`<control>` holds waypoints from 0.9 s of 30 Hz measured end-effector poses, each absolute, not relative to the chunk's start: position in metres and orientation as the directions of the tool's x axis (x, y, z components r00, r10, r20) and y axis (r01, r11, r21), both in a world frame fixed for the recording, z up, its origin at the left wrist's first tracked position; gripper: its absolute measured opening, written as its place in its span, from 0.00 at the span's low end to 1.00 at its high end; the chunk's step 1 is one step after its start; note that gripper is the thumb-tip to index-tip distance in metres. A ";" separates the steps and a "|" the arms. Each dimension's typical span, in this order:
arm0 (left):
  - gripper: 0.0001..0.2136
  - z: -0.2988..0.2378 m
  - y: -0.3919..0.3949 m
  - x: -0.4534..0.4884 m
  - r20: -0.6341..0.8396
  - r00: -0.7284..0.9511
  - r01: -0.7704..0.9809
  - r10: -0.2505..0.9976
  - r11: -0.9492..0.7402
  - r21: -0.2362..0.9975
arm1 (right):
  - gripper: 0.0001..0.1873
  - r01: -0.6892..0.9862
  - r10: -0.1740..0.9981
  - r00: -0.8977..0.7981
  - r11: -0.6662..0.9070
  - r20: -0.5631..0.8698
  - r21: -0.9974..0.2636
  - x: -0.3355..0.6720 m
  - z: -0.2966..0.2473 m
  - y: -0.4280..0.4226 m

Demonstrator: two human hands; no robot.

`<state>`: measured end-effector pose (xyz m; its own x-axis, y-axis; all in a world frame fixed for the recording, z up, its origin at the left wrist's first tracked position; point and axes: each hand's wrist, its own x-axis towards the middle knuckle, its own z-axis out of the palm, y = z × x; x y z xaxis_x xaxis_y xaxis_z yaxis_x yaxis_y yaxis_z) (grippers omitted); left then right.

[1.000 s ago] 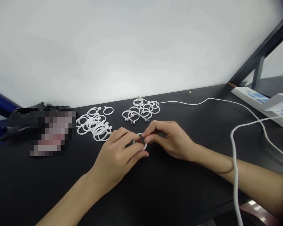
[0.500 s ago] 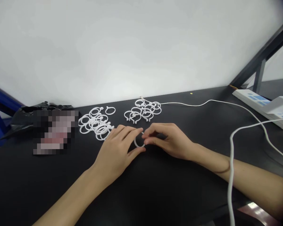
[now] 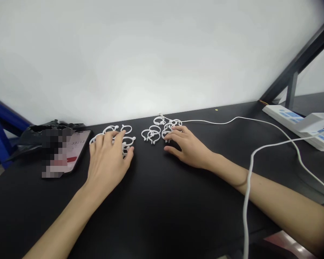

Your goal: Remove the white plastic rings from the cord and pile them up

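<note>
My left hand (image 3: 108,153) reaches over a left-hand pile of white plastic rings (image 3: 127,140), each with a small round knob. Its fingers are spread across the pile and hide part of it; thumb and fingers are apart. My right hand (image 3: 187,147) is at the near right side of a second pile of white rings (image 3: 153,133), some of which show gaps with small end tabs. Fingertips there overlap the rings on the right, and the thumb is held away from the fingers. I see no ring gripped in either hand.
A phone (image 3: 81,147), partly blurred out, lies left of my left hand by a black plastic bag (image 3: 32,135). At right stands a white power strip (image 3: 280,115). A white cable (image 3: 248,180) passes over my right forearm; a thinner cord (image 3: 205,121) runs behind the rings.
The hands have parted from the ring they held between them. My left hand has moved left over the left pile, and my right hand forward to the right pile.
</note>
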<state>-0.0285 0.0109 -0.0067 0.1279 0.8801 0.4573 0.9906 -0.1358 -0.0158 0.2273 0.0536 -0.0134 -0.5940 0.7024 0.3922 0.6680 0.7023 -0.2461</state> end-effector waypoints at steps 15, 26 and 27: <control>0.11 -0.011 -0.008 -0.001 0.420 0.465 0.837 0.780 -0.541 0.078 | 0.07 0.618 0.718 -0.550 0.693 0.426 -0.371 0.225 -0.017 0.054; 0.10 -0.007 -0.012 0.003 0.442 0.487 0.799 0.754 -0.589 0.124 | 0.10 0.566 0.613 -0.561 0.774 0.556 -0.283 0.223 -0.014 0.047; 0.10 -0.006 -0.012 0.004 0.453 0.479 0.801 0.752 -0.585 0.126 | 0.10 0.545 0.587 -0.572 0.794 0.573 -0.269 0.222 -0.012 0.045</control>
